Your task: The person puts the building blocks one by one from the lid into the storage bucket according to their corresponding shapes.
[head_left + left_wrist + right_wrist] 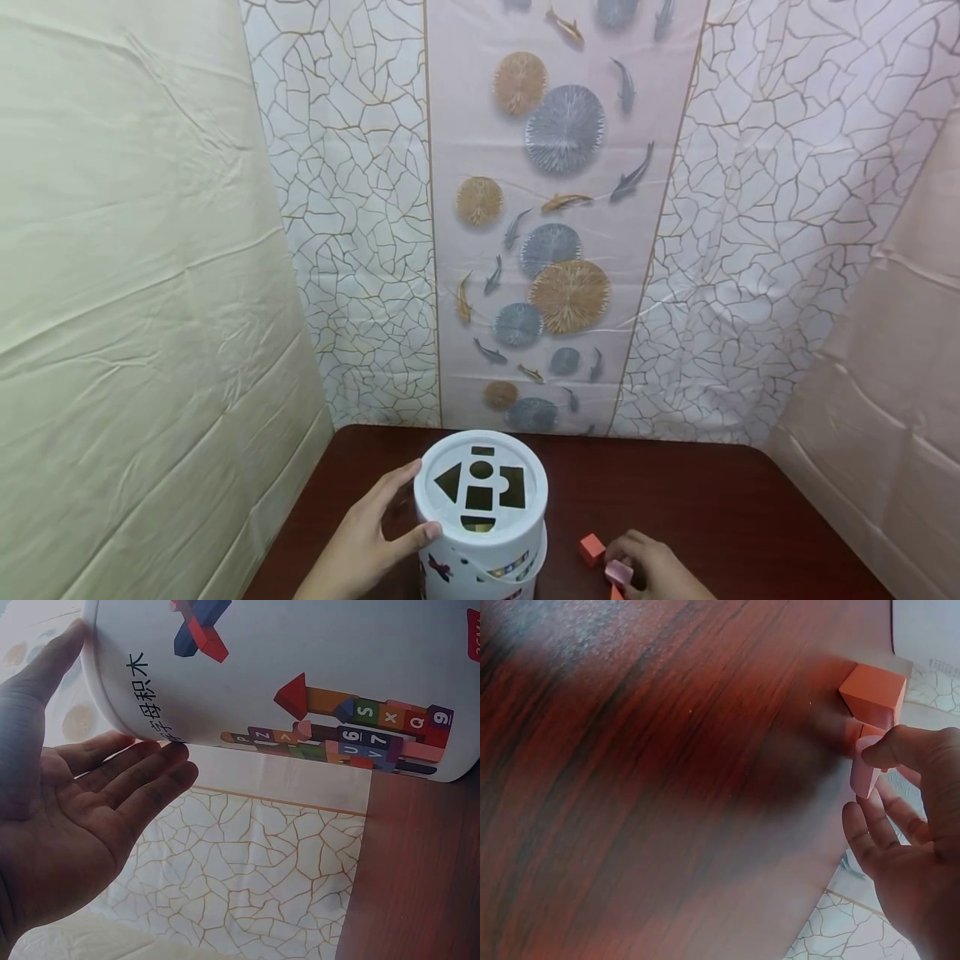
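A white lidded bucket stands on the table, with shape cutouts in its lid and printed block pictures on its side. My left hand rests against its left side, thumb at the lid's rim and fingers fairly straight. To the right of the bucket, my right hand pinches a small pink block between thumb and fingers. An orange-red cube lies just left of those fingertips. Another orange piece shows partly below the pink block, cut off by the frame's edge.
The dark red wooden table reaches back to a patterned cloth wall. Pale cloth hangs along the left side and the right side. A white handle hangs down the bucket's right side.
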`<state>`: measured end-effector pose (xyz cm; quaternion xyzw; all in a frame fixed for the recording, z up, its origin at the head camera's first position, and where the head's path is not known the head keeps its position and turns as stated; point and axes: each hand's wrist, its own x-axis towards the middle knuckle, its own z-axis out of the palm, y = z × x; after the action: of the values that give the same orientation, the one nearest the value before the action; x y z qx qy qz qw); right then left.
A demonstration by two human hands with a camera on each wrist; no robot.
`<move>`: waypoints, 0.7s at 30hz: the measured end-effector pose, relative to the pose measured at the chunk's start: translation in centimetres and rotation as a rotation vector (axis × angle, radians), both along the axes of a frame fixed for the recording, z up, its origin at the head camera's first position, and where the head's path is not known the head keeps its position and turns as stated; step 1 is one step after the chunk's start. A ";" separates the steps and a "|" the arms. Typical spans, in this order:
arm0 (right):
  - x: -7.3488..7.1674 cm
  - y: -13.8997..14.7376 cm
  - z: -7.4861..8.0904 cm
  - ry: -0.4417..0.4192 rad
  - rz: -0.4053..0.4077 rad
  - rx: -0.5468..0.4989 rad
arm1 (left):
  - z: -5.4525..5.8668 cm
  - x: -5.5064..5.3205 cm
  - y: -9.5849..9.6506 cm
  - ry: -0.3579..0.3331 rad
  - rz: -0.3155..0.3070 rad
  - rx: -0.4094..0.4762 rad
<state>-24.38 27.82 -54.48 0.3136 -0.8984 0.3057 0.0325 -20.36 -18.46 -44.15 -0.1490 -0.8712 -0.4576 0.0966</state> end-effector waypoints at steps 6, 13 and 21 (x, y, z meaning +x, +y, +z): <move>0.9 -0.2 1.3 0.033 -0.057 -0.055 | 0.0 0.0 0.1 -0.010 0.003 -0.024; 1.6 -1.0 4.4 0.274 -0.050 -0.124 | -0.1 0.1 0.1 -0.030 -0.001 -0.020; 2.2 -2.1 8.6 0.363 -0.028 -0.195 | -0.1 0.1 0.1 -0.009 0.002 -0.022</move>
<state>-22.16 25.73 -45.91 0.3466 -0.8482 0.3292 0.2283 -20.30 -18.40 -44.27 -0.1470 -0.8768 -0.4485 0.0915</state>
